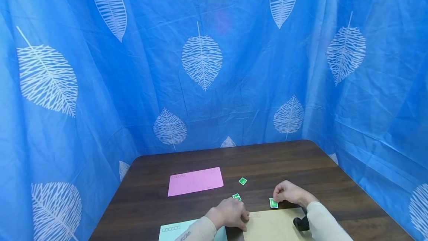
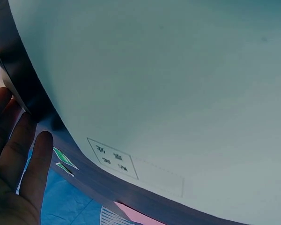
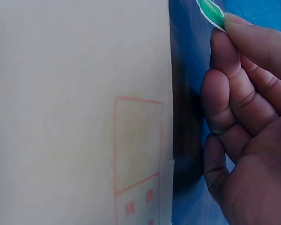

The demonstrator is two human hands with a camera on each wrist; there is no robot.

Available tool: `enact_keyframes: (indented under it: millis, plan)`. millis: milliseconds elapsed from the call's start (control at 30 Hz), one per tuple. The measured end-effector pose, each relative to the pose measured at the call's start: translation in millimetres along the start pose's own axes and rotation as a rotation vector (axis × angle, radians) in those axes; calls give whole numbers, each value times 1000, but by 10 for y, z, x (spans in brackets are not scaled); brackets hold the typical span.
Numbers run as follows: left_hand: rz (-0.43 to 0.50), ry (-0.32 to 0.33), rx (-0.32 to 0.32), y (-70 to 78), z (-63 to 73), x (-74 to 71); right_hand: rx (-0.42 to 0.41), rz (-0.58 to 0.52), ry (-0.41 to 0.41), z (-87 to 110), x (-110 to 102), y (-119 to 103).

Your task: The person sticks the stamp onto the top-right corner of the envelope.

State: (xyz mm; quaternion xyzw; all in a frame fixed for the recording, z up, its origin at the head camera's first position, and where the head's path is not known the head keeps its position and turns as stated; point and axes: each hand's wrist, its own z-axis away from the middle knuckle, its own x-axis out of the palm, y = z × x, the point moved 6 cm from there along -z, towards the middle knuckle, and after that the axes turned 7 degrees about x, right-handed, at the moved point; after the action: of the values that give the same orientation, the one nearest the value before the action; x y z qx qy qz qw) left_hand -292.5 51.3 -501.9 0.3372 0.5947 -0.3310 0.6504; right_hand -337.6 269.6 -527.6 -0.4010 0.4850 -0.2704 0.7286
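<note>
My right hand (image 1: 291, 192) pinches a green postage stamp (image 1: 273, 203) with a white border between thumb and fingertip, just beyond the top edge of a tan envelope (image 1: 267, 227). In the right wrist view, part of the stamp (image 3: 210, 12) shows at the fingertips, beside red printed boxes on the envelope (image 3: 75, 117). My left hand (image 1: 230, 213) rests at the tan envelope's upper left corner, fingers loosely extended. Under the left forearm lies a mint green envelope (image 1: 180, 227), partly covered by the sleeve; it fills most of the left wrist view.
Another green stamp (image 1: 236, 197) lies just past my left hand, and a further stamp (image 1: 242, 181) sits farther back. A pink envelope (image 1: 195, 182) lies at the back left of the dark wooden table (image 1: 267, 159). Blue leaf-patterned curtains (image 1: 240, 84) surround the table's far sides.
</note>
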Motion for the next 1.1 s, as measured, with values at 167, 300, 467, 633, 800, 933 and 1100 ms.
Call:
enact_keyframes:
  millis: [167,300,467,633,800,933,1100]
  plan:
    - [-28,10,15,6,-5,-2,-9,-7,-5,19,2,-9]
    - [-45,11,17,14,1,-10,-4,-11,-8,25,3,-5]
    - [-45,6,10,25,5,-22,12,-13,-8,37,-10,12]
    - [-25,2,-3,24,10,-32,16,-16,-14,51,-21,16]
    - [-22,7,-6,28,21,-44,18,-18,-15,78,-33,25]
    - [-32,11,0,34,23,-48,12,-29,-19,99,-33,21]
    - [-43,17,6,44,25,-46,0,-31,-30,119,-30,8]
